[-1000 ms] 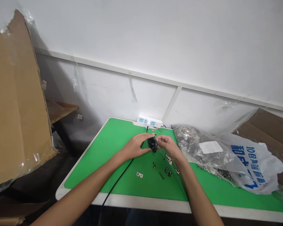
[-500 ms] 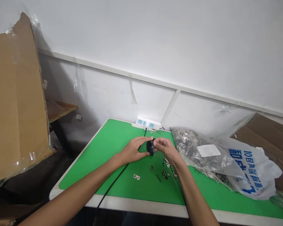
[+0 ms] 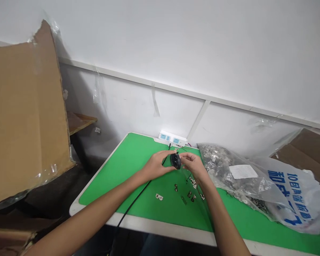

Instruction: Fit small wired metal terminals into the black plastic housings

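Here's the desk (image 3: 114, 167), biggest thing in play, green top, pale border. A clear bag (image 3: 216, 156) packed with small metal bits sprawls along its far edge, to the right. Centre stage, the left hand (image 3: 157, 165): thumb and fingers parted, holding a round black part between their tips. In from the right comes the right hand (image 3: 194, 166), fingers bunched narrow against that part's side; whether they pinch something tiny, I can't tell. Behind, a power strip (image 3: 185, 140) sits at the desk's far edge, and a black cable (image 3: 134, 200) runs from it, under the left wrist, over the near edge. And the black part (image 3: 175, 161) itself? Up above the desk, between both hands, tilted. It's held by its rim only, so a hard push from the right could twist it loose, I'd say. A snagged cable might jog that wrist. Smallest of all, metal clips (image 3: 189, 194) and a pale plate (image 3: 159, 197) lie towards the near edge; a sweeping forearm could scatter them.
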Action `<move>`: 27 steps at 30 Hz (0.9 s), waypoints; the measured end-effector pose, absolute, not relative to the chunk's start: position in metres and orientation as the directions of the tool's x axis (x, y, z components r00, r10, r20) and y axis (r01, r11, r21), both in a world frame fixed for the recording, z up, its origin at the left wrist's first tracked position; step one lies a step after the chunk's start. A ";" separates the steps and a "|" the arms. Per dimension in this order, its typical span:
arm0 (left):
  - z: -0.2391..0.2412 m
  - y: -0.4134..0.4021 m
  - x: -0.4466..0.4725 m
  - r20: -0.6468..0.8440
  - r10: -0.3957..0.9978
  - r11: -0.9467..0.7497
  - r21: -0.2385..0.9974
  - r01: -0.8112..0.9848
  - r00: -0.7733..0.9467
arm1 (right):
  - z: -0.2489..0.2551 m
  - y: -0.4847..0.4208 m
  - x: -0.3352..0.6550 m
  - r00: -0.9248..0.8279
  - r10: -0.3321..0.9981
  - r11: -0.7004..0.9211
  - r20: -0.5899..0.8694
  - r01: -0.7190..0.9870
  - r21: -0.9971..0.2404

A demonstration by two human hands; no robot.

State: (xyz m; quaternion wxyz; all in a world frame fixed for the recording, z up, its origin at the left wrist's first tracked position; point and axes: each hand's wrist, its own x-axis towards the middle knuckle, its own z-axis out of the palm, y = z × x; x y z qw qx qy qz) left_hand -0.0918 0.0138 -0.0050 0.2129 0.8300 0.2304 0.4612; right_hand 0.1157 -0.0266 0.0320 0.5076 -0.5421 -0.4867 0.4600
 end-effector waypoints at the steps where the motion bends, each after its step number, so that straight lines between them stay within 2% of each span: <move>1: -0.006 0.013 -0.091 0.673 0.587 -0.800 0.567 0.195 0.450 | 0.030 -0.026 0.115 0.179 0.984 0.003 0.016 0.077 -0.997; 3: -0.008 0.012 -0.089 0.683 0.596 -0.797 0.565 0.211 0.421 | 0.025 -0.024 0.111 0.311 0.949 0.033 0.054 0.071 -0.997; 5: -0.009 0.010 -0.088 0.694 0.604 -0.794 0.566 0.223 0.392 | 0.020 -0.024 0.106 0.348 0.936 0.056 0.057 0.014 -0.998; 8: -0.009 0.006 -0.086 0.705 0.619 -0.784 0.576 0.230 0.346 | 0.017 -0.025 0.098 0.256 0.965 0.078 0.061 -0.057 -0.995; 11: -0.008 0.003 -0.084 0.708 0.624 -0.781 0.584 0.221 0.331 | 0.018 -0.029 0.093 0.208 0.970 0.136 0.127 -0.031 -0.990; 20: -0.010 0.004 -0.084 0.704 0.629 -0.775 0.600 0.197 0.330 | 0.018 -0.033 0.088 0.245 0.938 0.246 0.245 0.026 -0.969; 27: -0.018 0.008 -0.083 0.719 0.610 -0.792 0.569 0.222 0.333 | 0.006 -0.031 0.087 0.245 0.943 0.237 0.223 -0.029 -0.971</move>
